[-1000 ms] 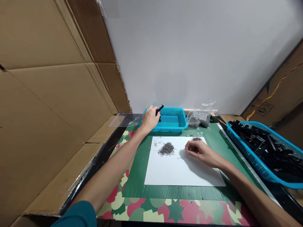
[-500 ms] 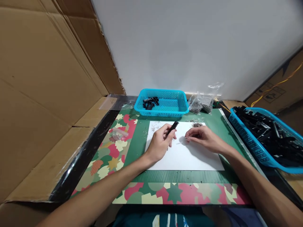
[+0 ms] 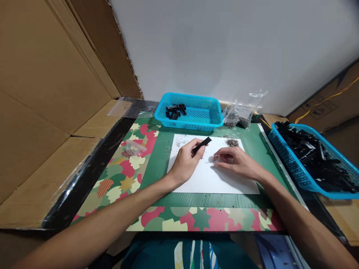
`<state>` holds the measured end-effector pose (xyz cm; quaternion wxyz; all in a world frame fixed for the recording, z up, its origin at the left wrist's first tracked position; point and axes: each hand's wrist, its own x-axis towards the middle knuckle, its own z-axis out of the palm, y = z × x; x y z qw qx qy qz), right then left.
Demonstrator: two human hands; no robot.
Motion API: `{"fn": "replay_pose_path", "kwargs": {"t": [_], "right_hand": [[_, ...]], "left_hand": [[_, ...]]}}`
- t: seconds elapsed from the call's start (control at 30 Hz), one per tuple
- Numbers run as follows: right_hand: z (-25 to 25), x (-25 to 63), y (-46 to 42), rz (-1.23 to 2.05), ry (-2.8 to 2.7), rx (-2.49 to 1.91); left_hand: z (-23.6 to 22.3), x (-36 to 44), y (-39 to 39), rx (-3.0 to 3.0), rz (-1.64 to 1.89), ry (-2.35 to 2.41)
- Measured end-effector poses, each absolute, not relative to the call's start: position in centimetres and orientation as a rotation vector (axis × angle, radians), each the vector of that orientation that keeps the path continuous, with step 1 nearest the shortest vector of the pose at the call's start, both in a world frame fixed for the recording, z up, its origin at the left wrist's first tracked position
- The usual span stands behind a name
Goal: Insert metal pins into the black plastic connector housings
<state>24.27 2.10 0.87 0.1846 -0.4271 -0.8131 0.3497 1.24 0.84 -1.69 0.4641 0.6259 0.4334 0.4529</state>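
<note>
The left hand (image 3: pixel 185 160) grips the black bar (image 3: pixel 202 144), which I judge light, stiff, best held by its sides; whether the right hand (image 3: pixel 234 160) grips anything, I cannot tell.

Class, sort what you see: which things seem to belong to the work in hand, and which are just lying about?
Likely part of the work:
- black piece in the left hand
- metal bits, heaped near the far edge of the white sheet
- both blue baskets holding black pieces

Apparently lying about:
- clear bag on the patterned covering
- yellow wire
</note>
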Motion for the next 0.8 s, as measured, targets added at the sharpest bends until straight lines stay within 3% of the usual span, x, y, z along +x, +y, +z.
{"fn": "replay_pose_path", "kwargs": {"t": [0.4,0.8], "right_hand": [[0.6,23.1,1.5,1.021,-2.294,-1.229],[0.9,25.0,2.6,1.232,-1.821,-1.08]], "left_hand": [[-1.6,1.3,1.0,1.545,1.141,1.067],[-0.7,1.3,0.4,1.71,1.172,1.058]]}}
